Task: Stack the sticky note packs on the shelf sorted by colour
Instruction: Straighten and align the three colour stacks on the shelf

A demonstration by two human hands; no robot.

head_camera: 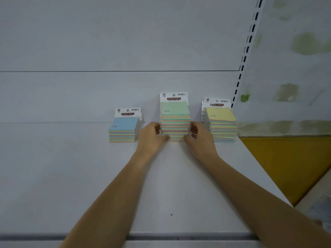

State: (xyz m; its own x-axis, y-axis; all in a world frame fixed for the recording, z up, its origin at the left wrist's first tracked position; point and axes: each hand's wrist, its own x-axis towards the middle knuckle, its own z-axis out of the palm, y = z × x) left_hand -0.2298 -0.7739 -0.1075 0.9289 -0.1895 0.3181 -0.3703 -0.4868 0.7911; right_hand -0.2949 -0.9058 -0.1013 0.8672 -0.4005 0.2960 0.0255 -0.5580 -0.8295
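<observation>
Head view: left hand (151, 136) and right hand (199, 139) clasp green stack (175, 112) edges; gaps either side.

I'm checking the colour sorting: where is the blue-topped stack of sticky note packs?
In the head view the blue-topped stack stands on the white shelf, leftmost of three, with the left hand between it and the green-topped stack.

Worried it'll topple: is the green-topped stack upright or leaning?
Upright: the green-topped stack rises straight, left hand and right hand gripping its sides.

Lower corners of green stack (175, 120) covered, header print (181, 94) illegible
</observation>
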